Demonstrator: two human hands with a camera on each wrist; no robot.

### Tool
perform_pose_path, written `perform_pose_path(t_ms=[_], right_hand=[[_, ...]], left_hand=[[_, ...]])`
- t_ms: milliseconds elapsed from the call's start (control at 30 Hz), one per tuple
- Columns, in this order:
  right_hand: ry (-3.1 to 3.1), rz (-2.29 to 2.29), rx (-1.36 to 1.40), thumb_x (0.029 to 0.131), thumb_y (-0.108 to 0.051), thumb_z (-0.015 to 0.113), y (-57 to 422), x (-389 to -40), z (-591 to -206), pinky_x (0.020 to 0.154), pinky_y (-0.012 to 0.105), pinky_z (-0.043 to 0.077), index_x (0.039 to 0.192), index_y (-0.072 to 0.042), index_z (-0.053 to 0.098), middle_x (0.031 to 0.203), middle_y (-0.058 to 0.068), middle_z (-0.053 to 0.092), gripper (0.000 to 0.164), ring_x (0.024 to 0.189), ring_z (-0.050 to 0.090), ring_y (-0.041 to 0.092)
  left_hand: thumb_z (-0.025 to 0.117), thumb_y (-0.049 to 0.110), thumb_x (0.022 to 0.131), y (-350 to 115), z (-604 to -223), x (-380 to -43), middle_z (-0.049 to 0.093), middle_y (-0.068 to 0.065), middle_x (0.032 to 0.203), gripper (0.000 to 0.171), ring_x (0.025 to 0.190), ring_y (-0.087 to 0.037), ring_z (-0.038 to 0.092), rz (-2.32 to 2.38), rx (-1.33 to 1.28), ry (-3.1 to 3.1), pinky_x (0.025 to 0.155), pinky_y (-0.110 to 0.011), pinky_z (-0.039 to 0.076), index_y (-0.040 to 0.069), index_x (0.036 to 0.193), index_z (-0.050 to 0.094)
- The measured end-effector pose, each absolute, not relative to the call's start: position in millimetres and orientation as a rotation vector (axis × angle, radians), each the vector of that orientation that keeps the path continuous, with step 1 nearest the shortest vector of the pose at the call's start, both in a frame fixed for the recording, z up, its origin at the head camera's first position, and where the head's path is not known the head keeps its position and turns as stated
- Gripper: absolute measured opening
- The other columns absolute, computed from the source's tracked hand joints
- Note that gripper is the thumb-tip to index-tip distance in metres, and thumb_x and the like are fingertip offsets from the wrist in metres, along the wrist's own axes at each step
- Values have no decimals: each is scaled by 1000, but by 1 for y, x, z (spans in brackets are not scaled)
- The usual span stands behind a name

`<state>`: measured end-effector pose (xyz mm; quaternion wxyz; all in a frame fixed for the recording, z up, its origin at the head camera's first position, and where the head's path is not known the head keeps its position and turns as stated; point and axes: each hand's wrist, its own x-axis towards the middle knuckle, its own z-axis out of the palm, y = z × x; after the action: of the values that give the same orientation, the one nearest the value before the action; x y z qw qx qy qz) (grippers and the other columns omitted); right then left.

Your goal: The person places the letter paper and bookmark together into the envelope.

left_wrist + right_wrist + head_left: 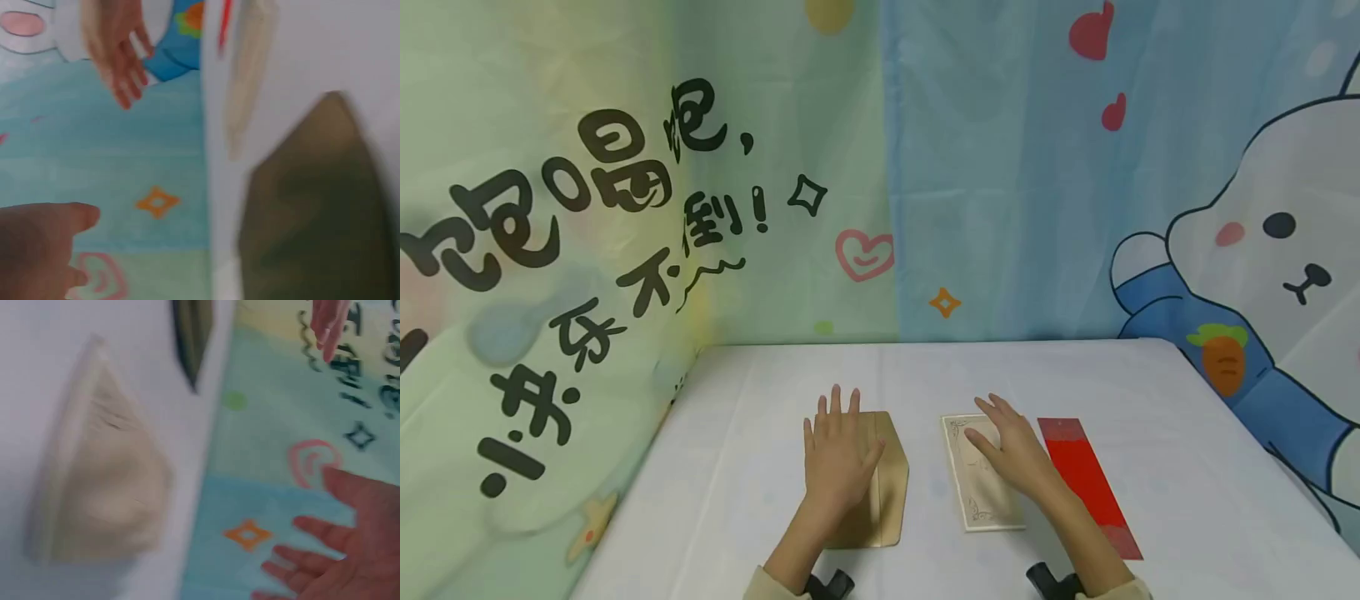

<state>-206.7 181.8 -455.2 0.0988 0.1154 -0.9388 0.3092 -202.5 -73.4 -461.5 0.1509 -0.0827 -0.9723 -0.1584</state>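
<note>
My left hand (pixel 838 462) hovers with spread, straight fingers over a flat gold envelope-like piece (pixel 891 475), which has a lengthwise seam and cut corners. In the left wrist view a gap shows between that hand (pixel 44 244) and the gold piece (pixel 312 212). My right hand (pixel 1018 454) is held above a cream rectangular block (pixel 981 492) with ornate printed corners and some thickness; whether it is a card stack or a box I cannot tell. The right wrist view shows the fingers loosely extended, apart from the cream block (pixel 112 487). Neither hand holds anything.
A long red flat strip (pixel 1090 475) lies to the right of the cream block, partly beneath the right forearm in view. The white-covered table (pixel 760 417) ends at printed curtains (pixel 970 167) behind and at the left. Black wrist cameras (pixel 831 586) sit at both wrists.
</note>
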Motion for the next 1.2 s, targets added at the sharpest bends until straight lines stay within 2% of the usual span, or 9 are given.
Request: perform_pose_path(t_ms=[133,200,300,400,633,967,1200], right_hand=[[-2751,1155,368,89,-23,59,177,-216,-488,100,53,27,135,2,43,140,24,37,55,128,33,40],[-2776,1177,404,90,-25,58,175,-216,-505,101,53,24,136,4,40,141,24,34,57,130,29,40],[-2846,1124,490,91,-25,57,175,-213,-523,101,59,16,139,6,34,144,27,27,62,133,19,42],[-2919,1008,567,90,-27,57,177,-207,-532,100,64,10,140,5,32,145,28,22,64,134,13,45],[-3014,805,599,90,-30,56,187,-204,-533,102,61,7,141,-1,36,146,28,20,62,134,12,45],[-3052,743,569,89,-28,58,215,-208,-526,100,64,8,139,-1,37,145,28,24,61,132,15,48],[-3029,919,466,89,-30,57,193,-205,-509,102,61,12,138,1,39,143,29,27,61,133,17,45]], left_hand=[[44,49,91,-68,-491,-204,19,-15,151,69,135,-41,14,-469,-288,-2857,101,-62,14,11,146,26],[45,49,91,-68,-505,-202,20,-14,151,69,135,-42,13,-478,-296,-2931,100,-64,12,12,147,25],[44,50,91,-70,-521,-198,19,-14,151,70,136,-42,10,-502,-303,-3042,100,-65,8,14,147,24],[43,52,91,-71,-529,-194,18,-15,151,68,136,-43,7,-520,-315,-3113,99,-66,5,15,147,26],[36,53,92,-65,-534,-192,17,-15,151,64,136,-43,8,-427,-345,-3128,99,-67,7,19,146,29],[32,56,92,-40,-539,-192,18,-13,151,64,137,-39,10,-312,-367,-3138,99,-65,10,21,147,27],[35,52,93,-49,-530,-191,19,-15,151,63,136,-41,12,-327,-371,-3015,99,-64,14,17,146,30]])
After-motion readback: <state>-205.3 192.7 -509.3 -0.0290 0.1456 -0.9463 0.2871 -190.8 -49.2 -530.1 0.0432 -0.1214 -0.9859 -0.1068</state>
